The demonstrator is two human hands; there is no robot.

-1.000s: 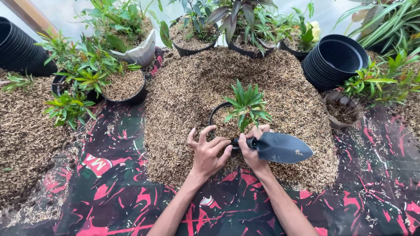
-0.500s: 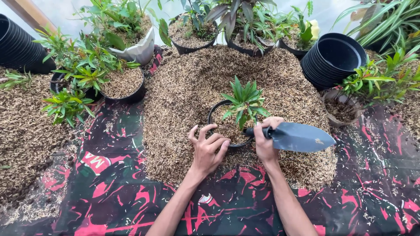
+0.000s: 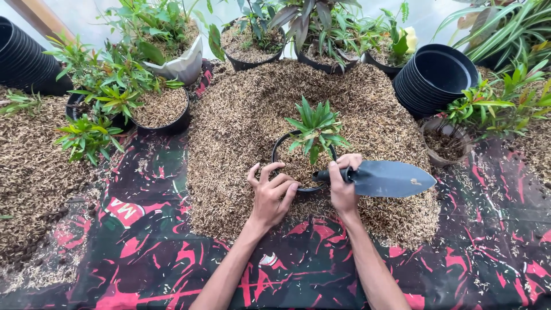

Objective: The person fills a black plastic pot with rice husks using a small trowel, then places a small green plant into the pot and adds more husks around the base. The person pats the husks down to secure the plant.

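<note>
A small green plant (image 3: 316, 127) stands in a black pot (image 3: 278, 152) filled with brown husk, set in a big husk pile (image 3: 241, 132). My left hand (image 3: 271, 193) rests on the pot's near left rim, fingers curled over the edge. My right hand (image 3: 343, 186) grips the black handle of a grey-blue trowel (image 3: 387, 178) at the pot's right rim. The blade points right, lying flat above the husk.
A stack of black pots (image 3: 434, 77) lies at the right, another stack (image 3: 24, 57) at far left. Potted plants (image 3: 166, 106) ring the pile at the back and left. A small brown pot (image 3: 445, 142) sits on the right. A red-and-black sheet (image 3: 172, 252) covers the table.
The right hand swung the trowel blade out to the right, then drew it slightly back toward the pot. The left hand stayed on the pot's rim.
</note>
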